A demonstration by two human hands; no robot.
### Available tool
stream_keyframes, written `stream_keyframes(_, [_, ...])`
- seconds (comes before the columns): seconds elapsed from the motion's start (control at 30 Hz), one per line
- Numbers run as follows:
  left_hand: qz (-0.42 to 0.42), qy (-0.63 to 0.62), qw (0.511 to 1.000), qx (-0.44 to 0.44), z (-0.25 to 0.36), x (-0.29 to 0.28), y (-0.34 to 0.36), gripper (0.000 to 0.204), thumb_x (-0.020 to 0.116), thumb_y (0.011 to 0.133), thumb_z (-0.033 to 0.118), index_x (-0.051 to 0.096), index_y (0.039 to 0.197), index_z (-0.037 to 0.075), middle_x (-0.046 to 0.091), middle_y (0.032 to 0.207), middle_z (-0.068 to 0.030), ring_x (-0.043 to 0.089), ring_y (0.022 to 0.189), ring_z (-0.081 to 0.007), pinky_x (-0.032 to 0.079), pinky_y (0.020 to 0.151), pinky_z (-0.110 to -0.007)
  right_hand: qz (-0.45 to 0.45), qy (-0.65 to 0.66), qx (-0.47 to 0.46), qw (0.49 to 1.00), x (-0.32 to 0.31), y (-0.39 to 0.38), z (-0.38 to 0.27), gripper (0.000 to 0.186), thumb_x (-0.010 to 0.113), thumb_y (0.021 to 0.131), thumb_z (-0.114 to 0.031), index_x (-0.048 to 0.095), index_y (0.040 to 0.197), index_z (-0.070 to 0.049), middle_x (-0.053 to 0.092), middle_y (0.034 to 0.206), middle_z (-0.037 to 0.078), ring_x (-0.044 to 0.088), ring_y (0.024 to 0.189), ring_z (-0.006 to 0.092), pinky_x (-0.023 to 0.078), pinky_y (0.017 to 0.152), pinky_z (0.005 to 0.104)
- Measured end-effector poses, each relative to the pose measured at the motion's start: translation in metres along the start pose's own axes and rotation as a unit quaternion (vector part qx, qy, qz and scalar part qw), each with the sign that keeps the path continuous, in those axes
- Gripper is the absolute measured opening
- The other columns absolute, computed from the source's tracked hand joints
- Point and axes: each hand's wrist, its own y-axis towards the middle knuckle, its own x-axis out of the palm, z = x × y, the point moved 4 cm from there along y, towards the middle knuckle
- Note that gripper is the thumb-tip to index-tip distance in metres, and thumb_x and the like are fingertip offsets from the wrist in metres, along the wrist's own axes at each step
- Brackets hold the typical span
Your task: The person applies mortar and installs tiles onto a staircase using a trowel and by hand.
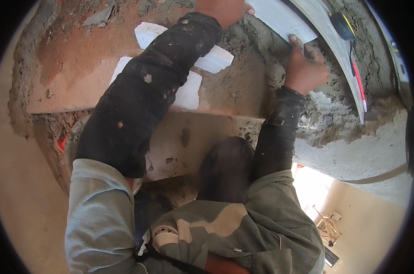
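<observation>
A pale grey tile (280, 20) with a straight front edge lies over rough wet mortar at the top of the view. My left hand (220, 11), partly cut off by the upper edge, grips its left end, the thumb at the border. At the tile's near right corner my right hand (306, 68) pinches the edge, thumb on top and the other fingers curled. Along the tile's right side runs a long metal straightedge (337, 50), which looks bent in this view. A black and yellow tape measure (342, 26) and a red pencil (358, 84) lie beyond it.
Broken white tile pieces (188, 91) lie under and beside my left forearm on a dusty reddish slab (69, 86). A mortar-smeared, whitish ledge (348, 155) curves away at the right. Lower right, a wooden stand (328, 228) is on the floor far below.
</observation>
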Motion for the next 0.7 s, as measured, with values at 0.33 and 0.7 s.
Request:
stream_keyframes(0.33, [0.006, 0.094, 0.995, -0.033, -0.014, 0.006, 0.014, 0.057, 0.093, 0.066, 0.025, 0.068, 0.109, -0.003, 0.071, 0.106, -0.0205, 0.069, 0.101, -0.0267, 0.054, 0.086, -0.036, -0.071, 0.074, 0.128, 0.986, 0.002, -0.002, -0.001, 0.020, 0.086, 0.070, -0.021, 0.076, 0.077, -0.006, 0.073, 0.080, 0.014, 0.072, 0.073, 0.0296, 0.056, 0.069, 0.0386])
stream_keyframes(0.7, [0.007, 0.025, 0.984, -0.175, -0.025, -0.001, 0.019, 0.057, 0.094, 0.066, 0.023, 0.069, 0.109, -0.006, 0.072, 0.104, -0.0188, 0.071, 0.098, -0.0266, 0.058, 0.083, -0.036, -0.121, 0.137, 0.132, 0.974, 0.009, -0.010, -0.007, 0.010, 0.081, 0.071, -0.009, 0.075, 0.078, -0.006, 0.072, 0.082, 0.015, 0.070, 0.073, 0.0314, 0.055, 0.067, 0.0400])
